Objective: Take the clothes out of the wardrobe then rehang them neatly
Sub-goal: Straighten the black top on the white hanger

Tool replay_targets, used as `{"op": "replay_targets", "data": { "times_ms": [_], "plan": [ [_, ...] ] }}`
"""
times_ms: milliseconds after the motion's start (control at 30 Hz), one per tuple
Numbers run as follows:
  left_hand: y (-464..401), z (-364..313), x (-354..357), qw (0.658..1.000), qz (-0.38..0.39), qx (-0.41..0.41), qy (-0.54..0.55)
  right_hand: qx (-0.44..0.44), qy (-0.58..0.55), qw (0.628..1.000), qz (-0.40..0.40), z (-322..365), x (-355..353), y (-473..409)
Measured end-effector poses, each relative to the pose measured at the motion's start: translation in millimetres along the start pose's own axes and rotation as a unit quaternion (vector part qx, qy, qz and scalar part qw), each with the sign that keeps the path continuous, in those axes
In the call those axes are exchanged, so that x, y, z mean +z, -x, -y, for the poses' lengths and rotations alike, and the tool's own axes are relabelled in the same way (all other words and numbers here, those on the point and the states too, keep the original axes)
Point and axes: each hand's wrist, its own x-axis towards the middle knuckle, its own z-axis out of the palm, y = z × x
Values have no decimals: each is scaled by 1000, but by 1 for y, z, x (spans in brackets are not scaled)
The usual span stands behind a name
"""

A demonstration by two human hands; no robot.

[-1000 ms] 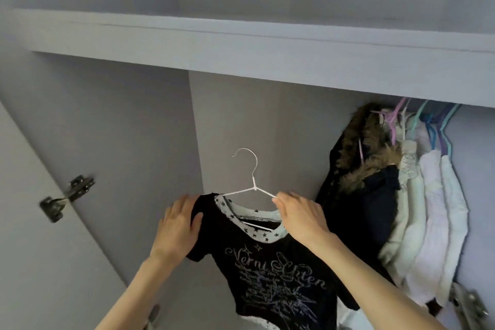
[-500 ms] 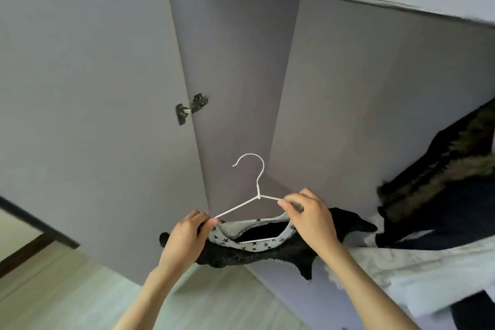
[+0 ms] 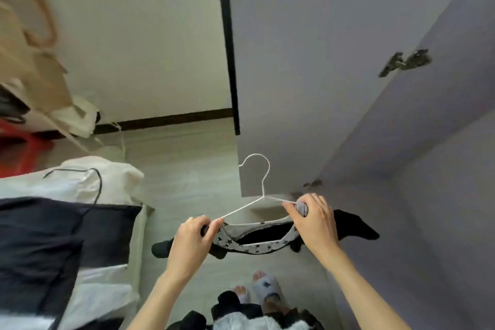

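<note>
From the head camera, a white wire hanger [image 3: 254, 195] was held level in front of the person, its hook pointing up and away, with a black T-shirt [image 3: 267, 238] draped on it. The shirt's grey, star-printed collar [image 3: 257, 245] gaped open between the two hands, and a black sleeve stuck out to each side.

The left hand [image 3: 191, 245] had its grip closed around the left end of the hanger, fingers and thumb curled over wire and cloth together. The right hand [image 3: 312, 222] pinched the right shoulder of the shirt against the hanger's right arm, a bunch of grey collar fabric pressed between thumb and fingers.

The shirt hung over the pale floor [image 3: 187, 163], near the person, just in front of the open wardrobe door [image 3: 308, 61], which filled the far right with a metal hinge [image 3: 404, 61] on its inner face. To the left lay a bed [image 3: 80, 222] with white and black bedding and a thin black cable across it. Below the shirt, the person's feet in grey slippers [image 3: 265, 289] stood on the floor. The far left was blurred.
</note>
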Motion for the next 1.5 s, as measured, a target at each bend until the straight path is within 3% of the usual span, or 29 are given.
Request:
{"op": "replay_targets", "data": {
  "times_ms": [200, 433, 700, 867, 1000, 1100, 1367, 1500],
  "plan": [
    [69, 44, -26, 971, -137, -188, 51, -136, -38, 969, 200, 59, 56, -24],
    [159, 59, -22, 877, -285, -372, 101, -324, -27, 885, 334, 135, 110, -3],
    [261, 92, -41, 763, -402, -492, 120, -471, -39, 767, 433, 233, 163, 88],
    [339, 122, -72, 725, -453, -504, 122, -496, -63, 716, 487, 294, 182, 171],
    [399, 143, -106, 697, -506, -505, 55, -504, -88, 689, 514, 342, 185, 233],
    [439, 157, -133, 670, -538, -505, -80, -542, -95, 651, 523, 382, 188, 277],
    [537, 175, -212, 526, -573, -560, -287, -477, -173, 566, 650, 490, 192, 396],
    [578, 206, -261, 492, -582, -549, -343, -503, -201, 538, 645, 548, 213, 455]
  ]
}}
